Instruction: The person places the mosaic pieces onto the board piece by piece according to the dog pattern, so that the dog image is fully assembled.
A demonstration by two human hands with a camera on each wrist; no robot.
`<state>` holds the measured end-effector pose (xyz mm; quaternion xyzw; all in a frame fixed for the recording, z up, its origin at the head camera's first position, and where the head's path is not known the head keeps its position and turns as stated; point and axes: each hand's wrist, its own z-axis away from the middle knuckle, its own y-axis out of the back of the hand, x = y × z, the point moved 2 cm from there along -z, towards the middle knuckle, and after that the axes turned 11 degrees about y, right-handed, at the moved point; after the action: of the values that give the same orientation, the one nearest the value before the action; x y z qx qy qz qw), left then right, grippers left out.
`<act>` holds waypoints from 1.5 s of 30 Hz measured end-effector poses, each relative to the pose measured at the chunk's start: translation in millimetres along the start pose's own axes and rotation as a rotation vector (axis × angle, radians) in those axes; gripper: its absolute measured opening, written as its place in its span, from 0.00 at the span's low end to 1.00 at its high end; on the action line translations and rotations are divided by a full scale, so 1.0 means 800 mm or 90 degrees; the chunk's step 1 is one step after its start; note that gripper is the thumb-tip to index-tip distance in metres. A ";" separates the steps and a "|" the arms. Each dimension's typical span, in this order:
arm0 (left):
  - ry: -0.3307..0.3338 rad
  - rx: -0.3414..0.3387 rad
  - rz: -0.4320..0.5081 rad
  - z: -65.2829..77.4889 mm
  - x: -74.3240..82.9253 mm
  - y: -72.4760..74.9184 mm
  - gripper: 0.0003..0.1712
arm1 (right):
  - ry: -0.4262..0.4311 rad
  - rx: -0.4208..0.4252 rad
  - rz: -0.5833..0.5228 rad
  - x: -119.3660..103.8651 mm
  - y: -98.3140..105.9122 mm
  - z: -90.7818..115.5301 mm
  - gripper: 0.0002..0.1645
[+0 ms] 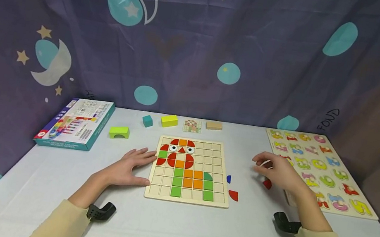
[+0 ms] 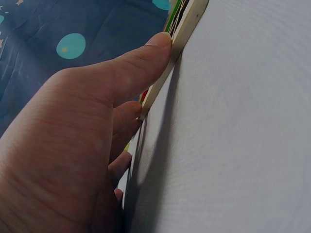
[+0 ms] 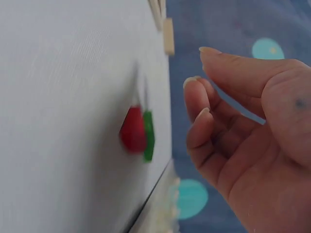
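Note:
My left hand (image 1: 129,168) lies with fingers spread at the left edge of a wooden grid board (image 1: 210,159); thumb and fingertips touch its rim. Red, orange and green pieces and two eye pieces fill part of the grid, forming an animal-like figure. My right hand (image 1: 279,173) hovers right of the board, fingers loosely curled, thumb and forefinger apart, holding nothing visible. Below it lies a red piece (image 1: 267,184), with a green piece (image 3: 149,136) beside it in the right wrist view. Between board and right hand lie a blue piece (image 1: 228,179) and a red quarter-circle piece (image 1: 233,195).
A number puzzle board (image 1: 331,175) lies right, partly behind my right hand. A boxed set (image 1: 74,122) sits far left. Behind the grid board are a green arch block (image 1: 119,132), teal block (image 1: 147,121), yellow block (image 1: 169,121), picture card (image 1: 192,125) and wooden block (image 1: 214,126).

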<state>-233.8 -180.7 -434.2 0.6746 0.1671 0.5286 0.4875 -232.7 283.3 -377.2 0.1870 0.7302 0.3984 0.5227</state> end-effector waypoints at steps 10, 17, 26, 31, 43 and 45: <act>0.006 -0.008 -0.007 -0.004 0.002 0.002 0.50 | 0.012 0.011 0.035 0.039 0.013 0.011 0.14; 0.006 -0.008 -0.003 -0.003 0.001 0.001 0.49 | -0.006 -0.012 0.054 0.045 0.011 0.011 0.16; 0.018 -0.011 0.001 -0.002 0.001 0.001 0.49 | -0.047 -0.032 0.077 0.038 0.006 0.010 0.16; 0.016 -0.007 0.000 -0.002 0.001 0.000 0.50 | -0.049 -0.037 0.076 0.034 0.006 0.009 0.15; 0.017 -0.005 0.004 0.000 -0.001 -0.001 0.50 | -0.012 -0.017 0.043 0.033 0.003 0.009 0.07; 0.016 -0.004 0.003 0.001 -0.001 -0.001 0.50 | -0.016 -0.016 0.029 0.031 0.001 0.007 0.07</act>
<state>-233.5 -181.6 -435.2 0.6668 0.1697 0.5386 0.4864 -237.2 303.4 -392.7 0.2025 0.7139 0.4168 0.5250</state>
